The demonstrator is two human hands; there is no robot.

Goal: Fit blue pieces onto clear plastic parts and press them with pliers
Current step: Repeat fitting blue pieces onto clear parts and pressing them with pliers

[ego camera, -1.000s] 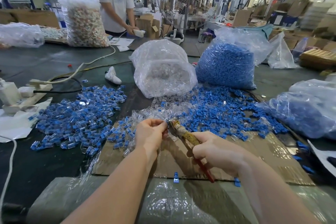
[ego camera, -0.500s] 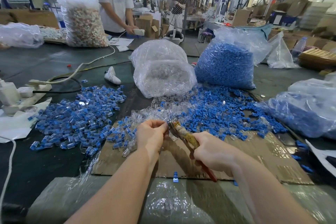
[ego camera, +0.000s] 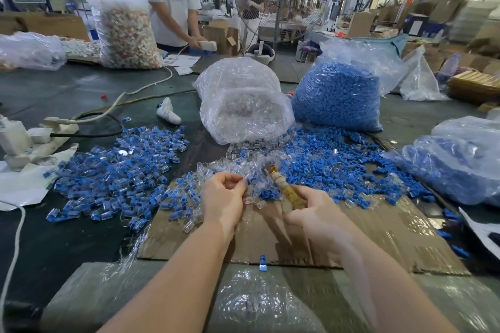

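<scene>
My left hand (ego camera: 224, 197) hovers over the cardboard mat (ego camera: 384, 238), fingertips curled together and pinching a small piece that is mostly hidden. My right hand (ego camera: 313, 213) grips the pliers (ego camera: 281, 184) by their tape-wrapped handles. The jaws point away from me, just right of my left fingertips and apart from them. Loose clear plastic parts (ego camera: 235, 167) lie right beyond my hands. Loose blue pieces (ego camera: 338, 162) spread to the right. A pile of fitted blue-and-clear pieces (ego camera: 116, 170) lies at the left.
A bag of clear parts (ego camera: 243, 108) and a bag of blue pieces (ego camera: 338, 94) stand behind the piles, and another bag (ego camera: 460, 162) lies at the right. A power strip (ego camera: 27, 138) with cables sits at the left. One blue piece (ego camera: 262, 265) lies near bubble wrap (ego camera: 257, 305). A person (ego camera: 170, 0) works across the table.
The pliers' jaws have drawn away from my left fingertips, forward and to the right. My right hand has turned, so the red handle end is hidden. My left hand stays in place.
</scene>
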